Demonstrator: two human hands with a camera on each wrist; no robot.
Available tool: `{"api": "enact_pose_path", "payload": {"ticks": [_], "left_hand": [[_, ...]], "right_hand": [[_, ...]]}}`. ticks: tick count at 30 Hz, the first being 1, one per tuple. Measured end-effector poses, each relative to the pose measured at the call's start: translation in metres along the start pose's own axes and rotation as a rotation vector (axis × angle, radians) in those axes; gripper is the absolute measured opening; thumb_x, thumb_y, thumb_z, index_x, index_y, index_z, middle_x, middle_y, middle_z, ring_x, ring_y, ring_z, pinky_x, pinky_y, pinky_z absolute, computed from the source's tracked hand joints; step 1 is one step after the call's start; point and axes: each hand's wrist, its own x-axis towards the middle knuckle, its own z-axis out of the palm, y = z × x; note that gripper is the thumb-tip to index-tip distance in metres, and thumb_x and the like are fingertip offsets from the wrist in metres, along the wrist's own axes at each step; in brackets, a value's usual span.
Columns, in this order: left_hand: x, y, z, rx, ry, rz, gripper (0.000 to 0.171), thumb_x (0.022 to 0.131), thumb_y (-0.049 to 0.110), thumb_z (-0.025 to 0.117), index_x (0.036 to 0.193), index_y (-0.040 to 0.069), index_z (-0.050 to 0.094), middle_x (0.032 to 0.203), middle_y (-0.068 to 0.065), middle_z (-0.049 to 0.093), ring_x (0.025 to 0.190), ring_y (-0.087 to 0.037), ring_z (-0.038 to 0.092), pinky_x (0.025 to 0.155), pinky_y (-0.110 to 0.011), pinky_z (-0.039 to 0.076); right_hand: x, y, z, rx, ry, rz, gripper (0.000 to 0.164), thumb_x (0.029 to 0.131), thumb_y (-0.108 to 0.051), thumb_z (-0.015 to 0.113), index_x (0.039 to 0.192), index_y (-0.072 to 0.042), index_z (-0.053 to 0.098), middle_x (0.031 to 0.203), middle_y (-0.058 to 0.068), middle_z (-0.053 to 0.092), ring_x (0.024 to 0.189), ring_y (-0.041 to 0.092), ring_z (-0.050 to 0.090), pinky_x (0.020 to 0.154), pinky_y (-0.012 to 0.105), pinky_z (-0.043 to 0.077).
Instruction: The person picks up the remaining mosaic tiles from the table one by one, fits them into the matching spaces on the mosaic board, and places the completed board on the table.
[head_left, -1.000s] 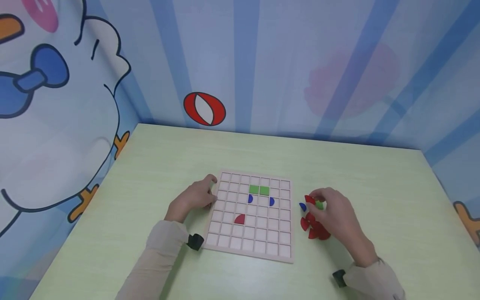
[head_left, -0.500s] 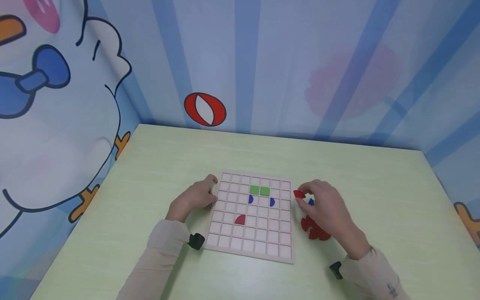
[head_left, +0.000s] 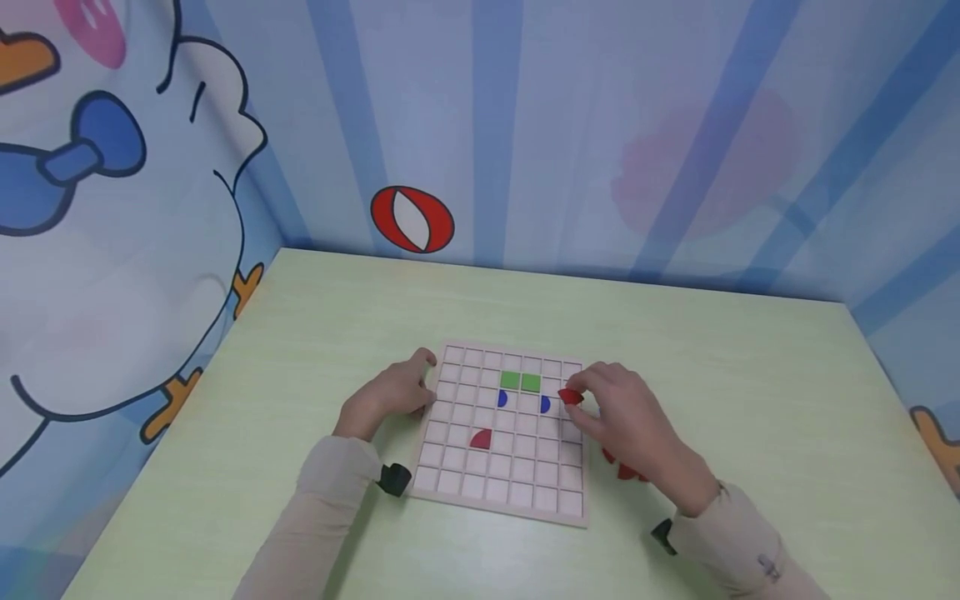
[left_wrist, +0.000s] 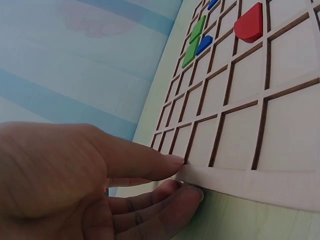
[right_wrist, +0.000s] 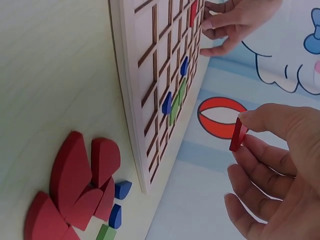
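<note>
My right hand [head_left: 618,417] pinches a small red block [head_left: 571,396] between thumb and index finger, above the right side of a pale wooden grid board [head_left: 498,518]. The right wrist view shows this block edge-on, its other fingers loosely bent. At the board's left edge, my left hand [head_left: 390,390] holds the frame, thumb on the rim and fingers curled against the side in the left wrist view. In the board's cells lie two green squares [head_left: 510,380], two blue half-round blocks [head_left: 502,398] and a red quarter-circle block [head_left: 482,438].
Right of the board lies a pile of red blocks [right_wrist: 70,170], with blue blocks [right_wrist: 116,216] and a green block [right_wrist: 106,233] beside it. My right hand partly hides them in the head view. A printed wall [head_left: 570,150] rises behind the pale green table [head_left: 352,300].
My right hand has lifted the red block from the pile and carried it left, over the board's right side. My left hand stays at the board's edge.
</note>
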Motion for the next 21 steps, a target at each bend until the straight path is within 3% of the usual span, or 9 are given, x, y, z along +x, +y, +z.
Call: {"api": "enact_pose_path", "payload": {"ticks": [8, 21], "left_hand": [[0.0, 0.0, 0.001, -0.002, 0.001, -0.003, 0.049, 0.094, 0.012, 0.056, 0.138, 0.012, 0.035, 0.077, -0.007, 0.06, 0.068, -0.019, 0.053, 0.068, -0.031, 0.04], [0.002, 0.002, 0.003, 0.017, 0.011, -0.026, 0.05, 0.092, 0.011, 0.056, 0.138, 0.013, 0.035, 0.076, -0.006, 0.06, 0.068, -0.019, 0.053, 0.067, -0.031, 0.039]], "right_hand": [[0.002, -0.011, 0.014, -0.016, -0.009, -0.103, 0.025, 0.076, -0.022, 0.079, 0.098, -0.014, 0.069, 0.092, -0.005, 0.065, 0.086, 0.013, 0.056, 0.078, 0.03, 0.049], [0.001, -0.026, 0.032, -0.009, -0.118, -0.187, 0.029, 0.077, -0.027, 0.078, 0.104, -0.02, 0.069, 0.096, -0.008, 0.063, 0.088, 0.009, 0.053, 0.082, 0.028, 0.049]]}}
